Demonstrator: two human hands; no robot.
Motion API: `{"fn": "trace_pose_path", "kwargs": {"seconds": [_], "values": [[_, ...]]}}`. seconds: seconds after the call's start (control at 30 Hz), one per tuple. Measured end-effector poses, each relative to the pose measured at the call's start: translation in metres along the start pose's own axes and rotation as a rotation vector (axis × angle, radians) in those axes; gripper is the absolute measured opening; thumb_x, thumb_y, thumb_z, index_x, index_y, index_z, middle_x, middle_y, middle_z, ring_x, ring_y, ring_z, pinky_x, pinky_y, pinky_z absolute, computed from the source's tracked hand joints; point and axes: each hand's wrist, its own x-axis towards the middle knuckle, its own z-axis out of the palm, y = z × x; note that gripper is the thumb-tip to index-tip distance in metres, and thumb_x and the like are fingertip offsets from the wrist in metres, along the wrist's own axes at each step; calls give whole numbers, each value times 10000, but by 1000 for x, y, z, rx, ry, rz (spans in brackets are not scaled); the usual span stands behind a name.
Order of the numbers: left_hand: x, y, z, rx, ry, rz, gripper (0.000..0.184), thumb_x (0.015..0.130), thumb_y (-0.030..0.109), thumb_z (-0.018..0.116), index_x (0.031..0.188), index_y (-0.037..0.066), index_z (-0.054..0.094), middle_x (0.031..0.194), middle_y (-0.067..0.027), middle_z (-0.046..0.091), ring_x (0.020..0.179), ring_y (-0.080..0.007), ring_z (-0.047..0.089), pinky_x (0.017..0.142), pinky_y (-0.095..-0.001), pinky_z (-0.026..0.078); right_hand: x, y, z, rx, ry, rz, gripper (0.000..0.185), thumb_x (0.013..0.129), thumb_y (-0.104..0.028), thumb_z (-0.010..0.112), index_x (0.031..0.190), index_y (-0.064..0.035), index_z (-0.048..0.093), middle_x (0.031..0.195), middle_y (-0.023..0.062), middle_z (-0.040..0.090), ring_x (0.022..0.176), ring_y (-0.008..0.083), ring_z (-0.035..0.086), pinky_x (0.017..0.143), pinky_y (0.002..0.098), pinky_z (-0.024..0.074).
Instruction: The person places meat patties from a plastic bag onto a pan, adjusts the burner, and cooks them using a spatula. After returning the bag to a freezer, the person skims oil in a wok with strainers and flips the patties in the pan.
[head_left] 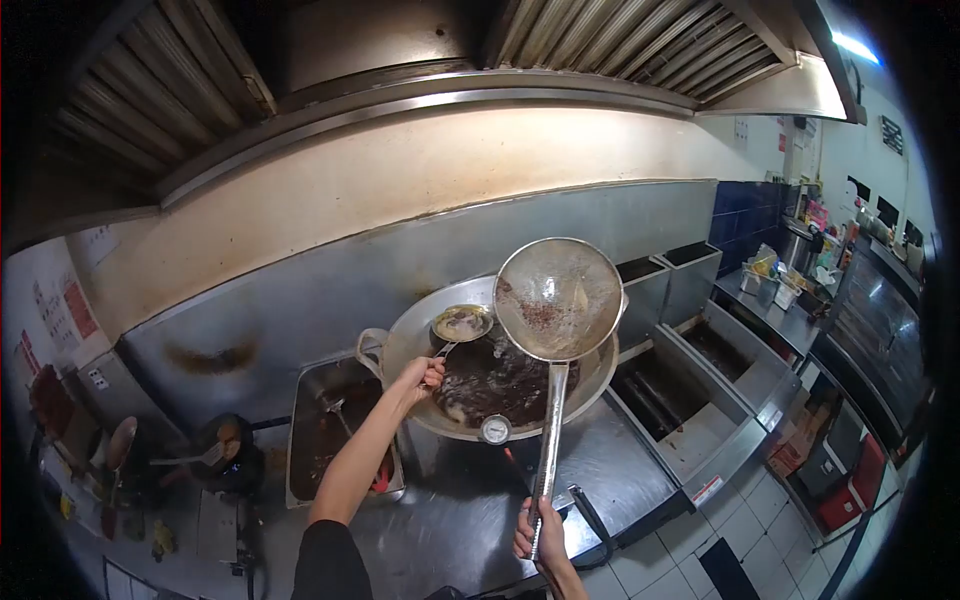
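Note:
My left hand [424, 375] is closed round the handle of a small round strainer [462, 324], which hangs over the left side of a wide metal pot [402, 345]. Something pale shows in its bowl; I cannot make out what. In my right hand [538, 528] is the long metal handle of a large mesh skimmer [558, 300]. Its round head is raised above the pot's far right rim, with reddish-brown bits stuck to the mesh. Dark, bubbling liquid [490, 385] fills the pot. A dial thermometer [495, 429] sits at the near rim.
Left of the pot, a rectangular metal pan [300, 440] holds dark liquid and a utensil. Farther left stands a frying pan [228, 440] with a spatula. Deep fryers [665, 385] adjoin on the right. A range hood [420, 95] hangs overhead.

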Motion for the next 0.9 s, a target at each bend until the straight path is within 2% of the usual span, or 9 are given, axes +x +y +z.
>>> {"fn": "trace_pose_path", "kwargs": {"seconds": [0.07,0.1,0.17,0.2,0.3,0.5,0.67,0.9], "values": [[-22,5,-6,70,51,2,114,971,105,454,1041,16,441,709,-7,434,454,-23,284,354,-162,242,1,2,-4,11,-27,-7,406,992,-496,377,995,-99,464,519,4,330,332,133,352,332,308,359],[-42,6,-3,66,60,8,114,971,105,454,1041,16,441,709,-7,434,454,-23,284,354,-162,242,2,2,-6,17,-36,-6,405,992,-496,377,995,-101,463,519,3,329,331,133,352,331,307,354],[-76,5,1,202,134,99,205,973,110,454,1160,27,443,715,3,432,454,-20,275,354,-165,232,0,-2,-4,4,2,31,404,989,-501,382,997,-105,461,517,-5,327,330,128,346,324,298,326],[-88,7,-3,151,119,61,328,975,103,446,1293,36,404,719,15,427,455,-17,277,355,-167,226,-2,-4,-3,-1,4,35,404,989,-502,382,997,-107,462,516,-6,326,330,126,344,321,297,318],[-129,4,-7,179,135,104,366,982,102,414,1340,32,392,694,22,413,449,-16,275,349,-158,224,-4,-9,-2,-35,-15,8,409,989,-502,383,996,-102,467,517,-9,326,326,123,335,314,287,287],[-210,-15,11,161,75,117,383,981,117,347,1346,30,423,638,49,342,437,-3,269,334,-147,228,-7,-16,-5,-70,21,45,402,994,-493,376,981,-104,475,520,-8,330,325,118,331,312,284,285],[-247,-48,25,196,128,118,387,977,178,420,1350,75,425,636,51,354,432,1,268,336,-160,220,-18,-24,6,-56,26,76,395,999,-483,369,969,-104,475,512,-10,324,325,109,319,312,271,270],[-269,-83,38,169,136,162,371,991,218,458,1336,84,435,643,24,408,427,-3,279,337,-166,221,-26,-24,8,-62,7,86,396,999,-481,374,968,-95,458,508,-19,305,330,98,310,316,265,258]]}}
